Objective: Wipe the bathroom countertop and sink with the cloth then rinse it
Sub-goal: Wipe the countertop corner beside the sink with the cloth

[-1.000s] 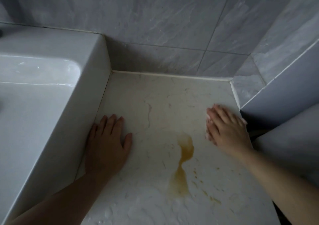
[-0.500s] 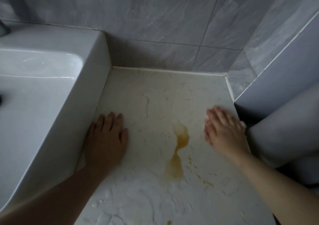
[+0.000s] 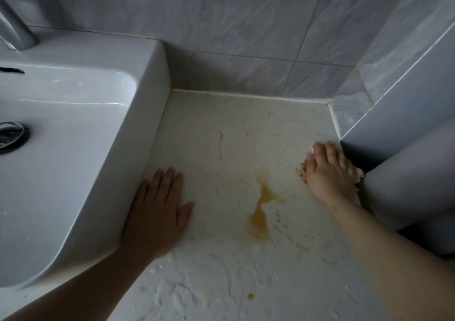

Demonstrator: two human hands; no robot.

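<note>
My right hand (image 3: pixel 330 170) lies flat with straight fingers on a small pale cloth (image 3: pixel 303 167), pressing it onto the white countertop (image 3: pixel 221 283) at its right edge, against the wall corner. Only the cloth's speckled fringe shows around my fingers. A yellow-brown stain (image 3: pixel 261 207) runs down the middle of the countertop, left of the cloth, with small drops below it. My left hand (image 3: pixel 157 212) rests flat, palm down, on the countertop and touches the side of the white sink (image 3: pixel 73 148).
The sink's metal drain (image 3: pixel 9 136) and the base of a tap (image 3: pixel 14 32) show at the far left. Grey tiled walls (image 3: pixel 246 37) close the back and right. A grey rounded body (image 3: pixel 406 185) stands just right of the countertop edge.
My right hand has slid the cloth to the right, up against the wall corner. The left hand has stayed put. The view has swung left, showing more of the sink.
</note>
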